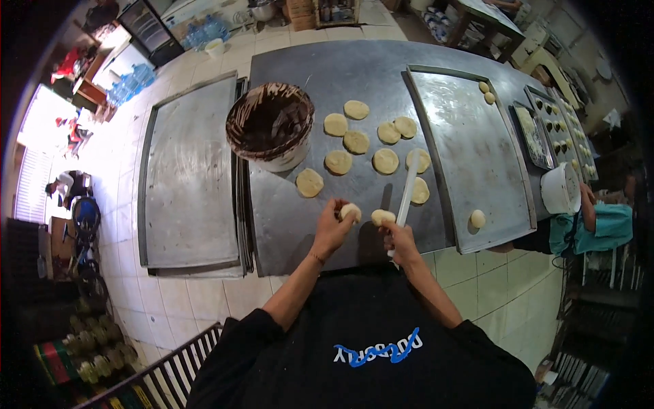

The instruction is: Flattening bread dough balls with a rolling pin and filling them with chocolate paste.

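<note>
My left hand (331, 230) is closed around a piece of pale dough (350, 212) above the near part of the metal table. Close to its right, my right hand (402, 245) grips a long flat spatula (408, 191), its pale blade pointing away from me. The same hand also has a second dough piece (383, 217) at its fingertips. Beyond both hands lie several flat dough rounds (355, 142), one of them (417, 161) partly behind the blade. A bucket (271, 129) smeared with dark brown chocolate-like filling stands left of the rounds.
On the right side of the table (320, 61) rests a large tray (470, 150) with a dough ball (477, 219) near its front. Stacked empty trays (191, 177) are at the left. A white tub (561, 191) and another person's arm (587, 208) are at the far right.
</note>
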